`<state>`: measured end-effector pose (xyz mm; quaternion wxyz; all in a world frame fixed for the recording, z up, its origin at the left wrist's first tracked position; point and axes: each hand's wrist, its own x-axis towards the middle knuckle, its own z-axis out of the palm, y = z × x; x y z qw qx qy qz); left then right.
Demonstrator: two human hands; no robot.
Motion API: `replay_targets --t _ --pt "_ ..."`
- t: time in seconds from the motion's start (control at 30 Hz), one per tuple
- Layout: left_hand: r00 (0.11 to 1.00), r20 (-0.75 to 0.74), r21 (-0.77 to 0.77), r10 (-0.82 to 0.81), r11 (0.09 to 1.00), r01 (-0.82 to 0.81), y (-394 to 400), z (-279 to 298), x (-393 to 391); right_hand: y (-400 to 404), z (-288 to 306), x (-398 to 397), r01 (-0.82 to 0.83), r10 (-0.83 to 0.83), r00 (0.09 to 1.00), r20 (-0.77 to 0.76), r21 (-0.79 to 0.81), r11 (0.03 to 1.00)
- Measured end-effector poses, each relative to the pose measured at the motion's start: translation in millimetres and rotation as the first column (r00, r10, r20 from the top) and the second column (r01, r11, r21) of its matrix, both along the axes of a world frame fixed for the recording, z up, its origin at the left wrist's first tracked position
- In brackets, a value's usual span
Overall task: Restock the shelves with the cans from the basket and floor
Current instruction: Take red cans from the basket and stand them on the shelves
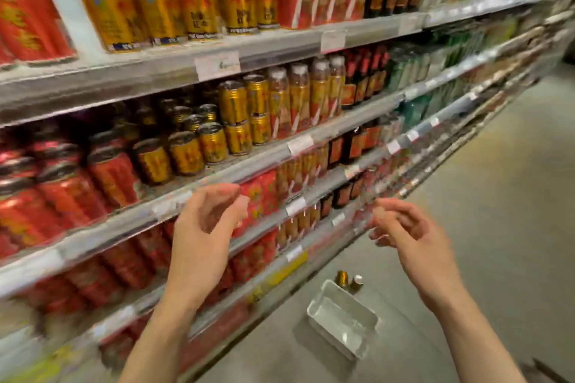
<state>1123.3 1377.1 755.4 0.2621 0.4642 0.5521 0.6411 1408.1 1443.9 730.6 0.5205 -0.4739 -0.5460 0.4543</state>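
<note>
Both hands hang empty, fingers loosely curled, before the shelf (217, 171); two upright cans (348, 281) stand on the floor beyond the basket (342, 317), below and nearer the right hand (404, 233) than the left hand (205, 227)

1. The shelves (280, 40) run from near left to far right in several tiers, each front edge carrying white price tags (217, 65).
2. The top tier shown holds red cans (25, 12) at left, then gold cans (161, 6), tall cartons and dark bottles.
3. The next tier (249, 162) holds red cans, gold cans (186, 155), some stacked 2 high, and clear-capped bottles.
4. Lower tiers hold red cans and small bottles, blurred.
5. The grey floor (497, 196) bears a white basket (342, 320) beside the shelf base, with 2 gold cans (348, 281) just beyond it.
</note>
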Motion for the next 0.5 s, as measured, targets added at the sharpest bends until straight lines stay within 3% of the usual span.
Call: replay_targets --t 0.3,0.5 --pt "0.988 0.132 -0.183 -0.081 0.978 0.105 63 -69 157 22 -67 166 0.165 -0.167 0.986 0.007 -0.196 0.967" --pt "0.986 0.104 -0.271 -0.133 0.95 0.157 119 -94 208 64 -100 224 0.232 -0.232 0.972 0.036 -0.296 0.926"
